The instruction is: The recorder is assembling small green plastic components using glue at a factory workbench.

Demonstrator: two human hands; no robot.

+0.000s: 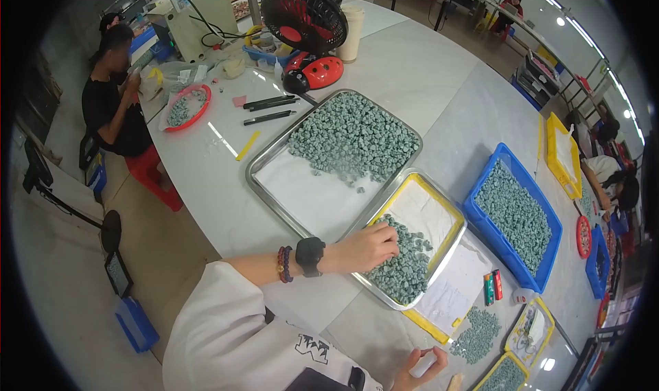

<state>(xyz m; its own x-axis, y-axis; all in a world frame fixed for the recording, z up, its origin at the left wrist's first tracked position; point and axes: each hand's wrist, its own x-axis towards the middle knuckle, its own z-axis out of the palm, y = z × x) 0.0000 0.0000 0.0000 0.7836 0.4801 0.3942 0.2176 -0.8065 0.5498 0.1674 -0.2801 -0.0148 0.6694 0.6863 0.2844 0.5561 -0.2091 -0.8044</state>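
My left hand (pixel 365 248), with a black watch and beaded bracelets at its wrist, reaches into a small metal tray (pixel 437 273) edged inside with yellow. Its fingers are curled down at a heap of green stones (pixel 405 271); their tips are hidden, so what they hold cannot be made out. Beyond it, a larger metal tray (pixel 273 205) carries more green stones (pixel 353 133) on white paper. At the lower edge, my right hand (pixel 420 370) has thumb and fingers apart. It is near a loose patch of small green stones (pixel 476 336) on the table.
A blue bin (pixel 480 219) of green stones stands at right. Two lighters (pixel 493 287) lie nearby. Small yellow-rimmed trays (pixel 525 357) sit at lower right. Black pens (pixel 270 107), a ladybird-shaped fan (pixel 312 72) and a red basket (pixel 199 113) lie farther off. A person (pixel 113 109) sits at left.
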